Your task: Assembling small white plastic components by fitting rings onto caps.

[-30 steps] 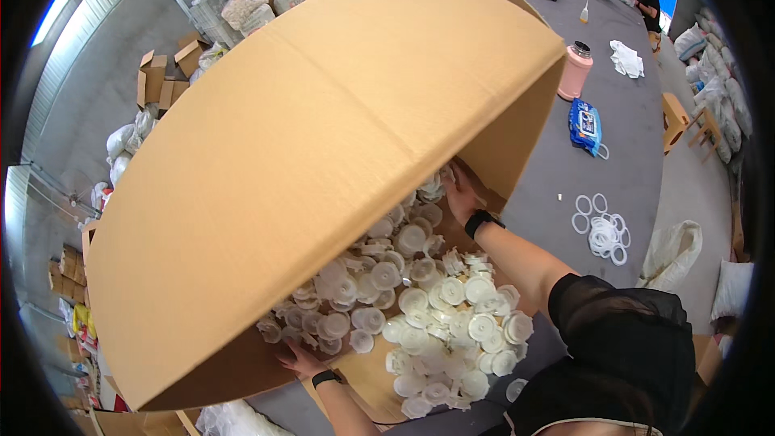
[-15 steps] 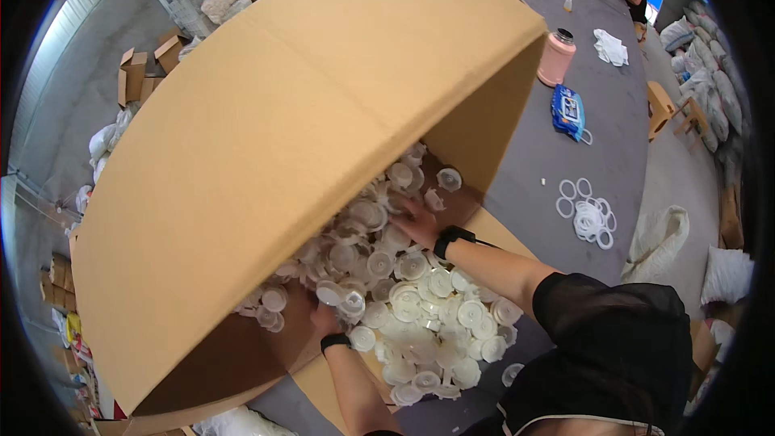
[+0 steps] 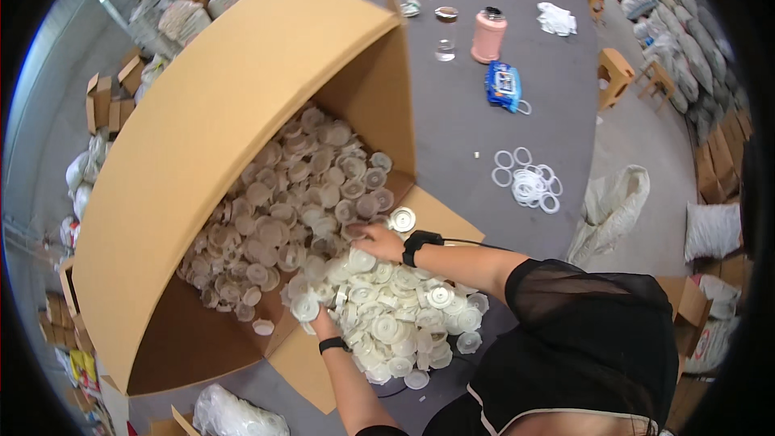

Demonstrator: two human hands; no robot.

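Note:
A big cardboard box (image 3: 202, 137) lies tipped on its side on the grey table (image 3: 476, 153), its open mouth facing me. Several white plastic discs (image 3: 299, 202) fill it and spill over the lower flap (image 3: 440, 218) in a heap (image 3: 395, 315). My right hand (image 3: 375, 241) rests palm down on the discs at the box mouth, fingers spread. My left hand (image 3: 320, 321) is buried in the heap's left edge, touching discs; its fingers are mostly hidden. Both wrists wear black bands.
White rings (image 3: 529, 182) lie in a cluster on the table to the right. Farther back stand a pink cylinder (image 3: 488, 35), a clear glass (image 3: 445, 32), a blue packet (image 3: 504, 83) and a white cloth (image 3: 558, 18). A wooden stool (image 3: 616, 73) and white sacks (image 3: 613, 206) sit right.
The box has tilted back and away, exposing more discs. My right hand has drawn from deep in the box to its mouth, and more discs have spilled onto the flap.

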